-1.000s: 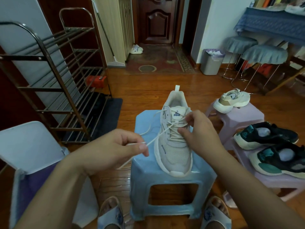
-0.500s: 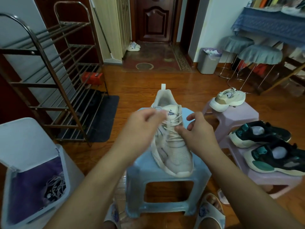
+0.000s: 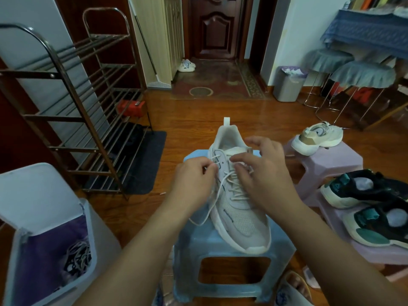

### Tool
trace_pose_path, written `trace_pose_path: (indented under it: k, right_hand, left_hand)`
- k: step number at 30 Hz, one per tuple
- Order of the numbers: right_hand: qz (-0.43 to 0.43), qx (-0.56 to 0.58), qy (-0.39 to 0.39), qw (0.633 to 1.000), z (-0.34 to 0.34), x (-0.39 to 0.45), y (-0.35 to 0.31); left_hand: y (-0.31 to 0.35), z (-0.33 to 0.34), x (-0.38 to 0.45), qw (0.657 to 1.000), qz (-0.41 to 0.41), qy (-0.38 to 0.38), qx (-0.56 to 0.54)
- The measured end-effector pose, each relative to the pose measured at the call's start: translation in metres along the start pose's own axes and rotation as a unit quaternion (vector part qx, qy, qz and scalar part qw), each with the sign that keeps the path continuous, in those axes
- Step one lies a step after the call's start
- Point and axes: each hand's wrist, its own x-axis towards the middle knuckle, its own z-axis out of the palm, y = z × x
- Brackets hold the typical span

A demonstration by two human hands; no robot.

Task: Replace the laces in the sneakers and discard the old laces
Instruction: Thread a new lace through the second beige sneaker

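A: Lace (image 3: pixel 217 191): thin, soft cord threaded through the beige sneaker (image 3: pixel 237 208) on the blue stool (image 3: pixel 223 244). Best hold?

B: Near its stiff tip. The left hand (image 3: pixel 194 182) pinches 1 strand; the right hand (image 3: pixel 262 173) hovers, fingers spread, gripping nothing.

A: Containers?

B: The open white bin (image 3: pixel 44 217), lower left, holds tangled laces (image 3: pixel 77 257).

blue stool (image 3: pixel 192 246), white sneaker (image 3: pixel 239 214) on top
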Motion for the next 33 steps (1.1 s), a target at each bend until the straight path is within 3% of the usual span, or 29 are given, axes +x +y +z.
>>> trace_pose_path:
  k: [12,18,21,26,33]
  right_hand:
    - [0.108,0.116,-0.061,0.986,0.010,0.016,-0.005]
    - [0.143,0.152,-0.074,0.975,0.009,0.018,-0.009]
    - [0.134,0.141,-0.073,0.978,0.013,0.016,-0.010]
    - [0.132,0.120,-0.081,0.981,0.019,0.015,-0.010]
    - [0.128,0.128,-0.074,0.981,0.022,0.015,-0.011]
  left_hand:
    - [0.016,0.006,0.010,0.997,-0.013,0.010,0.069]
    - [0.006,0.004,0.016,0.996,-0.056,-0.063,-0.010]
    - [0.004,0.005,0.017,0.996,-0.061,-0.066,-0.022]
    - [0.003,0.012,0.019,0.999,-0.035,-0.024,0.003]
    - [-0.011,0.007,0.022,0.996,0.051,-0.073,-0.014]
